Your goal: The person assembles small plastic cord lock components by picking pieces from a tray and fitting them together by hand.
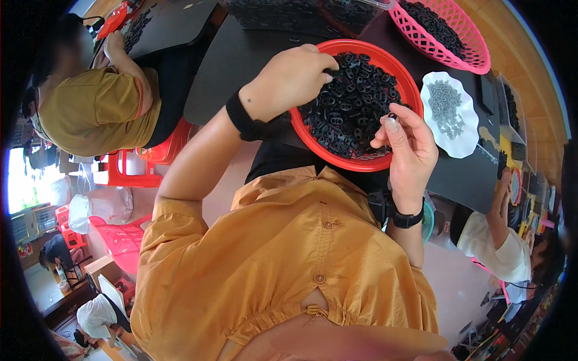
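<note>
A red round basin [415,90] full of small black plastic parts [355,90], oval with holes, stands in front of me. My left hand [295,78] reaches over the basin's left rim with its fingers bent together at the parts; what they hold, if anything, is hidden. At the basin's right side my right hand [412,144] is raised, thumb and fingertips pinching a small dark piece [392,115] too small to name. To its right, a white wavy-edged dish [466,135] carries a heap of small grey pieces [445,105].
Beyond the basin are a clear plastic bin [301,18] with dark contents and a pink lattice basket [475,51] of black parts, on a dark table [220,78]. Co-workers sit at left [102,108] and right [494,246]. Red stools [123,171] stand at left.
</note>
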